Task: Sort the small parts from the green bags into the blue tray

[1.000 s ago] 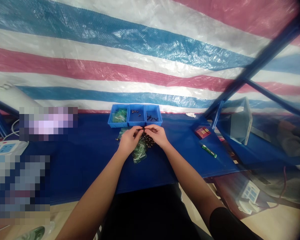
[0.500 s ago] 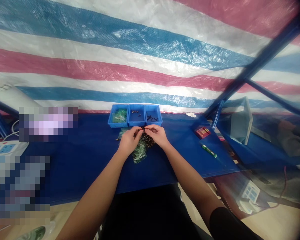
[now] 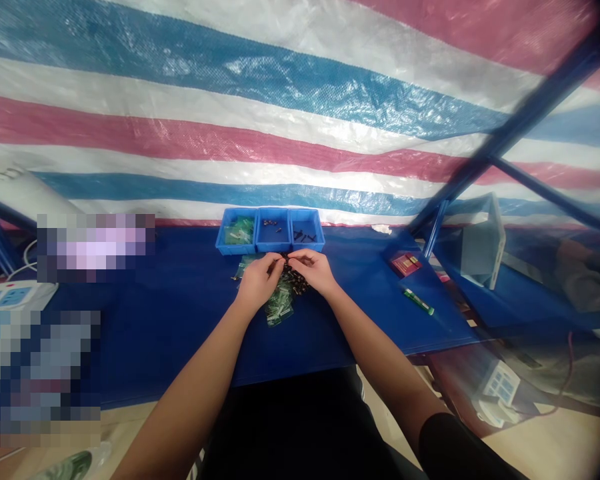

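My left hand [image 3: 260, 280] and my right hand [image 3: 314, 270] meet over the middle of the blue table [image 3: 180, 320], fingertips pinched together on a small dark part I cannot make out. Under and between them lies a heap of small dark parts [image 3: 296, 283] and several little clear bags with green contents [image 3: 279, 308]. Just behind the hands stands a row of three blue bins [image 3: 271, 231]: the left one holds green bags, the middle and right ones hold a few small dark pieces.
A red box [image 3: 405, 264] and a green pen-like item [image 3: 419, 302] lie to the right. A grey folded stand [image 3: 483, 243] and blue frame bars [image 3: 505, 133] are at far right. A white power strip [image 3: 10, 297] sits at left. A striped tarp [image 3: 280, 100] hangs behind.
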